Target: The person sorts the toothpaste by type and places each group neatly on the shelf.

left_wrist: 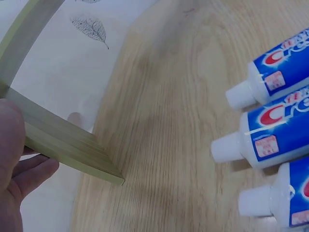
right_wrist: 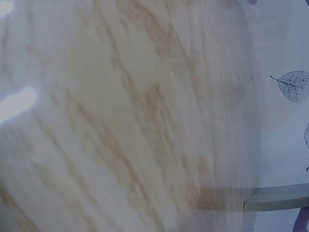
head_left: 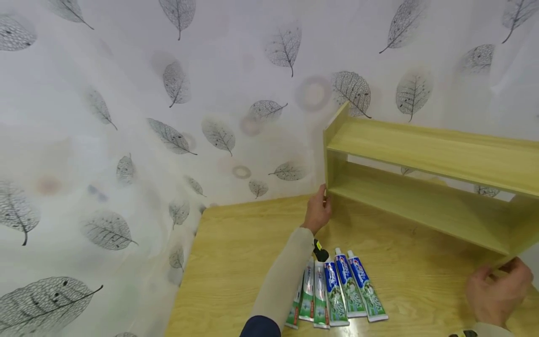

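Note:
A light wooden two-tier shelf (head_left: 429, 152) stands at a slant on the right of the head view. My left hand (head_left: 317, 214) grips the lower part of its left side panel (left_wrist: 72, 150), with fingers round the panel's edge in the left wrist view. At the lower right end my right hand (head_left: 498, 291) holds the other side panel (head_left: 522, 229), fingers curled at its bottom. In the right wrist view only a sliver of that hand (right_wrist: 302, 220) shows beside a panel end (right_wrist: 275, 198). Both tiers are bare.
Several toothpaste tubes (head_left: 346, 288), blue, green and white, lie side by side on the wood-grain table (head_left: 227, 262) in front of the shelf. Their white caps (left_wrist: 227, 147) point toward it. Leaf-patterned wall covering (head_left: 219, 84) rises behind and left of the table.

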`<state>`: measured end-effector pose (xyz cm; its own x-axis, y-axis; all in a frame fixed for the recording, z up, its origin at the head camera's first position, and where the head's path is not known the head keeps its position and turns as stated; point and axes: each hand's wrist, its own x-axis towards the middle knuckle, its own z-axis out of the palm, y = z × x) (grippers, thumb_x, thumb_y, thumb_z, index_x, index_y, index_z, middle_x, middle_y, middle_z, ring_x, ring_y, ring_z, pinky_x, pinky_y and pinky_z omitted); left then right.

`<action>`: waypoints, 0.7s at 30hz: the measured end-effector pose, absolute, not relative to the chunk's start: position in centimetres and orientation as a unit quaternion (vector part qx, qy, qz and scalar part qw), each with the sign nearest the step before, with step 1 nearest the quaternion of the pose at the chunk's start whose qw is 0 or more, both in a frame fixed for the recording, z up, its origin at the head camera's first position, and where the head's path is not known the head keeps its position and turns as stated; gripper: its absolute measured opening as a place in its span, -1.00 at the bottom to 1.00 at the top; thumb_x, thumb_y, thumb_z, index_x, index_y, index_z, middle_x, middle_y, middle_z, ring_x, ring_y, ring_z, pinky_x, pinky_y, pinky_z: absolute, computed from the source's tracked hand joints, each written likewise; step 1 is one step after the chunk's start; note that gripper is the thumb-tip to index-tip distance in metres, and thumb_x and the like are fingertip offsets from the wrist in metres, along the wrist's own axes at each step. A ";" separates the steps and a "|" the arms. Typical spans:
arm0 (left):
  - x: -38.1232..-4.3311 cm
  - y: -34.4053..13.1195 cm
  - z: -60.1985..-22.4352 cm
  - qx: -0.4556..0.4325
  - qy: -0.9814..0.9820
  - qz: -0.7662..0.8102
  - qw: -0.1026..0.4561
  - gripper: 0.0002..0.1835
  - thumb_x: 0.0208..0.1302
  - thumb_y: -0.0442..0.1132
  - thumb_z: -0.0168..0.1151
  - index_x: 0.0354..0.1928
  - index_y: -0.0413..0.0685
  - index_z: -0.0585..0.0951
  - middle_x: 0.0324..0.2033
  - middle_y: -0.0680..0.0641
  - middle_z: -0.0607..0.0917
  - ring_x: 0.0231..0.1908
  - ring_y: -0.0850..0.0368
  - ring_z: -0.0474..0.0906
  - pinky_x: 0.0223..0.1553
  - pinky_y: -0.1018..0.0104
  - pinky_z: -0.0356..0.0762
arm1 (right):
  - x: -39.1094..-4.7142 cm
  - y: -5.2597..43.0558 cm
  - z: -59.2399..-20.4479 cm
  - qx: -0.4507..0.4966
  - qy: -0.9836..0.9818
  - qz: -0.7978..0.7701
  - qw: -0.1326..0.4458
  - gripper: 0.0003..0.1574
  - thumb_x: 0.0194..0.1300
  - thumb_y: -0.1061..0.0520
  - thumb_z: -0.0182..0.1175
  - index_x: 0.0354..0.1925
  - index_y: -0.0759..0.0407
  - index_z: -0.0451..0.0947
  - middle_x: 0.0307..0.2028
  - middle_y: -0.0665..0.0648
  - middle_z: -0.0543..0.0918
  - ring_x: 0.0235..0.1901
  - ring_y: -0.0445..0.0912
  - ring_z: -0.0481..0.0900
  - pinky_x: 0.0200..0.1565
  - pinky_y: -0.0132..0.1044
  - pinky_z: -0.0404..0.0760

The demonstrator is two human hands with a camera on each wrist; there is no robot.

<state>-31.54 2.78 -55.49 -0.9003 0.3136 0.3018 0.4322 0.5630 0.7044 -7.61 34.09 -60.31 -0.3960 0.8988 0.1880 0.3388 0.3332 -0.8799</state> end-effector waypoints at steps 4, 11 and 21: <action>-31.1 2.3 -55.7 -0.206 -0.884 -0.412 0.077 -0.56 0.66 -0.36 0.09 0.47 0.00 0.46 -0.02 -0.25 0.86 -0.06 -0.03 0.88 -0.13 0.40 0.81 | -7.6 34.1 -60.6 -0.406 -0.747 0.386 0.357 -0.31 0.59 0.11 -0.13 0.59 0.18 0.28 0.12 -0.47 0.14 0.06 -0.56 0.08 0.16 -0.60 0.22; -30.6 1.6 -56.0 -0.207 -0.881 -0.415 0.091 -0.61 0.64 -0.39 0.09 0.41 -0.07 0.49 -0.06 -0.28 0.87 -0.09 -0.08 0.89 -0.13 0.38 0.83 | -7.6 34.1 -60.8 -0.396 -0.756 0.387 0.349 -0.30 0.58 0.14 -0.14 0.60 0.16 0.27 0.27 -0.31 0.28 0.00 -0.62 0.03 0.02 -0.69 0.17; -29.4 -0.3 -55.6 -0.194 -0.888 -0.402 0.109 -0.62 0.64 -0.39 0.13 0.39 -0.11 0.49 -0.10 -0.29 0.87 -0.14 -0.09 0.90 -0.15 0.31 0.86 | -8.6 34.0 -60.7 -0.360 -0.770 0.394 0.349 -0.29 0.53 0.23 -0.10 0.59 0.21 0.27 0.23 -0.23 0.33 -0.06 -0.65 0.04 -0.13 -0.73 0.14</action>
